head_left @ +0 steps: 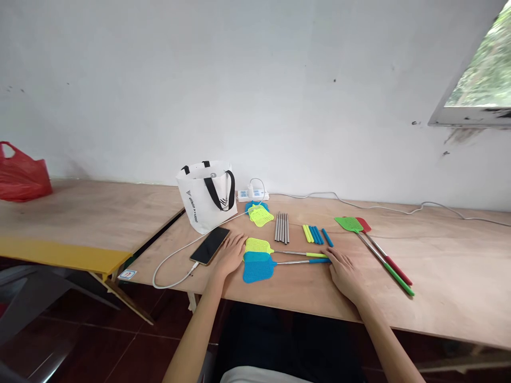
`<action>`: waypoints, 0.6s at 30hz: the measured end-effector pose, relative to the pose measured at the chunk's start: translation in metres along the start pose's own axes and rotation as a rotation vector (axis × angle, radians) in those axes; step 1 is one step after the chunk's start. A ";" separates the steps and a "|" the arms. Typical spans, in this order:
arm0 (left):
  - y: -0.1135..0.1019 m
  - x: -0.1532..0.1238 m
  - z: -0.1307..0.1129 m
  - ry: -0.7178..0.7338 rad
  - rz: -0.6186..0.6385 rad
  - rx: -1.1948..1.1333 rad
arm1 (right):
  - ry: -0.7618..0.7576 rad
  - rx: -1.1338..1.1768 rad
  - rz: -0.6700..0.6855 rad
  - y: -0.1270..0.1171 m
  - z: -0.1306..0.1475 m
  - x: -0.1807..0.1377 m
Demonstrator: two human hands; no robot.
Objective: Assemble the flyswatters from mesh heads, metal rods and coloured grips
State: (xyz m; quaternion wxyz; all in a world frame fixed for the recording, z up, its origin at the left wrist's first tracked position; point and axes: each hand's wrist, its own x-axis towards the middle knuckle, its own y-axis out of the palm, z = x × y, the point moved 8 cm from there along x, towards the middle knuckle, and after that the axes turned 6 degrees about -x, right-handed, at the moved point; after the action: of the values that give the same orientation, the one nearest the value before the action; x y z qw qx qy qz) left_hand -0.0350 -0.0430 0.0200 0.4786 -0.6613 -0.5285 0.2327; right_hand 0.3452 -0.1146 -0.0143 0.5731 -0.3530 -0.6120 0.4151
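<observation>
My left hand [229,254] lies flat and open on the wooden table [439,276], its fingertips beside the heads of two assembled fly swatters. One of these swatters is yellow [259,246] and one blue [258,267]. My right hand [344,272] rests flat and open at the handle ends of the same two swatters, touching the blue grip. Beyond them lie several metal rods [281,227], several yellow and blue handle grips [315,234], and loose yellow and blue swatter heads [259,214]. A green swatter [373,249] and a red swatter [383,252] lie to the right.
A phone [209,245] on a white charging cable lies left of my left hand. Behind it stand a white tote bag [207,196] and a power strip [253,195] by the wall. A second table to the left carries a red plastic bag [22,175].
</observation>
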 end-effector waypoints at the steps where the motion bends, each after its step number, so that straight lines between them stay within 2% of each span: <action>1: 0.000 0.000 0.000 0.001 0.000 0.003 | 0.002 0.002 0.001 0.000 0.000 0.000; 18: 0.000 0.001 0.001 0.002 -0.001 -0.008 | -0.003 0.021 -0.016 -0.001 0.001 0.000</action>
State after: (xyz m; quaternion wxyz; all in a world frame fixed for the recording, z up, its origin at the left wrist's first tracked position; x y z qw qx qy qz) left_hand -0.0354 -0.0422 0.0201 0.4766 -0.6631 -0.5295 0.2298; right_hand 0.3440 -0.1149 -0.0131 0.5791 -0.3413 -0.6114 0.4175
